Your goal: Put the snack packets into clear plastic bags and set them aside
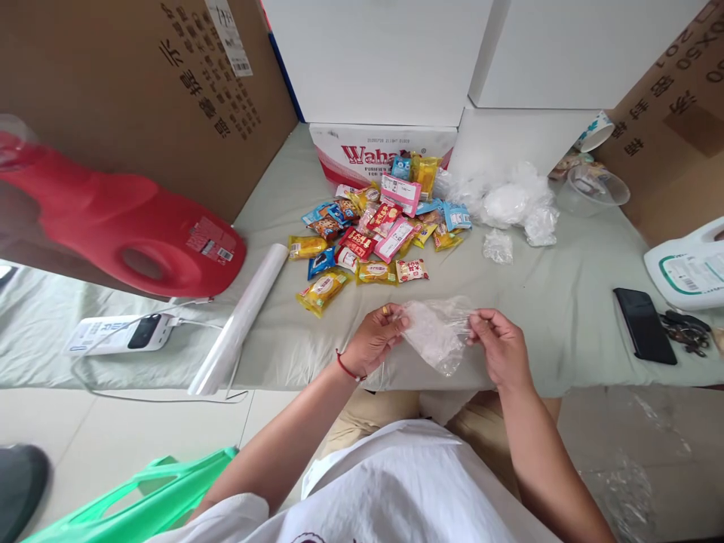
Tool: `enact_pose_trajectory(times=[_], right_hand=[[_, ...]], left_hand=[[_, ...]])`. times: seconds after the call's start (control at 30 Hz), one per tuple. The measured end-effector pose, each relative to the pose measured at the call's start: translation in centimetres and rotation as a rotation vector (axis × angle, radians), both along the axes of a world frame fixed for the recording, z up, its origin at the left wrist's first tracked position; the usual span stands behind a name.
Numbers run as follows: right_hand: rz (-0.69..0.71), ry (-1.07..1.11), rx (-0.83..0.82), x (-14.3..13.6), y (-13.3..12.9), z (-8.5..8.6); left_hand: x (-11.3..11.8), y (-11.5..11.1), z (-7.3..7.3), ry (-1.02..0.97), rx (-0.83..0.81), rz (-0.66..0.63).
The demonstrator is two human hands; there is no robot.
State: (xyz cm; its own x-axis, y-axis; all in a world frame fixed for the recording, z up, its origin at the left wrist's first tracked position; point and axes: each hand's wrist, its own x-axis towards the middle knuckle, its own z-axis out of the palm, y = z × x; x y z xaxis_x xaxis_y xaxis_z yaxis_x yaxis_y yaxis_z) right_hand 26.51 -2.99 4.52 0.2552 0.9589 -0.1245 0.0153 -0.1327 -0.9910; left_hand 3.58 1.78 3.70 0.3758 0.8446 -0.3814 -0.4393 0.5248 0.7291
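A clear plastic bag (434,332) is stretched between my two hands, low over the front edge of the covered table. My left hand (378,338) pinches its left side, with a red cord around the wrist. On the opposite side my right hand (498,345) grips the bag's edge between thumb and fingers. The bag looks flat, with nothing visible inside. Just beyond it lies a pile of wrapped snacks (380,234) in yellow, red, pink and blue. To the right of the pile sits a heap of crumpled clear plastic bags (509,204).
A roll of plastic film (240,320), a white power bank (121,333) with a cable and a red jug (130,226) are on the left. A black phone (645,326), keys (687,332) and a white bottle (690,268) lie right. Boxes (385,60) stand behind.
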Motion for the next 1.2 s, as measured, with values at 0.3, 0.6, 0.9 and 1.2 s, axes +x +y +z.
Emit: enact_pose_trajectory(times=[0.3, 0.6, 0.9, 1.2], right_hand=[[-0.082, 0.411, -0.043, -1.1, -1.7, -0.3], [-0.069, 0.558, -0.027, -2.0, -2.8, 0.5], [-0.352, 0.295, -0.094, 2.0, -3.1, -1.3], [-0.318, 0.301, -0.168, 2.3, -2.3, -1.3]], left_hand=[[0.9, -2.1, 0.3, 0.285, 0.110, 0.129], [4.0, -2.7, 1.2, -0.082, -0.086, -0.029], [-1.9, -1.7, 0.2, 0.052, -0.087, 0.191], [-4.6, -6.4, 0.9, 0.965, 0.740, 0.325]])
